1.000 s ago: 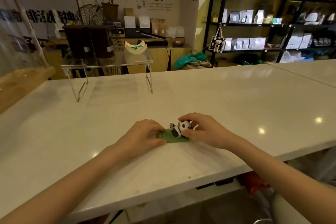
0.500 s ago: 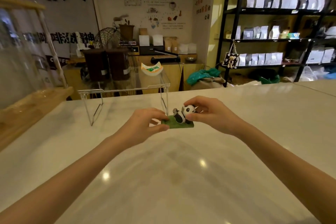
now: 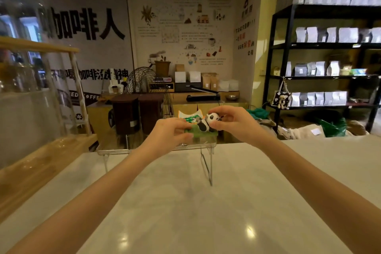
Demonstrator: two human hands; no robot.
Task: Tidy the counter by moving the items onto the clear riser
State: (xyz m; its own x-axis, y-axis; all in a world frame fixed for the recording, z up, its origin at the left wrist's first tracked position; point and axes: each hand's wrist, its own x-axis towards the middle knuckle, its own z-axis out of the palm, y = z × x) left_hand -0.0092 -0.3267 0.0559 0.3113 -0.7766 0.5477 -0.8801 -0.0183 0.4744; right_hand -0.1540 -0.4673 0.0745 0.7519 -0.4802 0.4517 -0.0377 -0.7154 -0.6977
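Left hand [image 3: 169,133] pinches green base of panda figure [image 3: 204,125]; right hand [image 3: 232,121] grips panda head; figure over right end of clear riser [image 3: 115,151] on tabletop [image 3: 185,202]; small packet [image 3: 190,118] just behind.

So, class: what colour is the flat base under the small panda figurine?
Green, seen in the head view, the only camera.

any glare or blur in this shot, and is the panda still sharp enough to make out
Head view: ceiling-light glare spots on the counter; wide-angle bending of the shelves; dim, soft background; the panda figure stays readable between left hand and right hand.
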